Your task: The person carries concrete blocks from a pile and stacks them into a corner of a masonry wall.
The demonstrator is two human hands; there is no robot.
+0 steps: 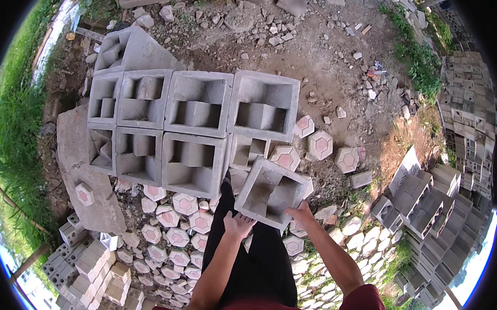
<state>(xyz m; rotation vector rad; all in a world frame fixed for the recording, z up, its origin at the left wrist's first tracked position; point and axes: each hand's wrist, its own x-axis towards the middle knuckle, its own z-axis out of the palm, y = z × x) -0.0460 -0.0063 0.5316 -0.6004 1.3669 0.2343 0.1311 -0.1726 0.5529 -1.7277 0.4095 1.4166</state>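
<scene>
A square, hollow concrete block (249, 177) is tilted in front of my legs, its open face turned up. My left hand (239, 225) grips its near lower edge, with the fingers partly under it. At the block's right near corner, my right hand (300, 212) is closed on the wall, thumb on the outside. Just beyond and to the left stand two rows of similar hollow concrete blocks (228, 104), set close together. Part of a lower block (252, 148) shows between those rows and the held one.
Hexagonal pavers with reddish centres (186, 204) cover the ground at left. A concrete slab (81, 164) lies beside the rows. Block stacks stand at lower left (91, 267) and right (429, 199). Rubble (276, 34) is scattered beyond; grass (17, 128) borders the far left.
</scene>
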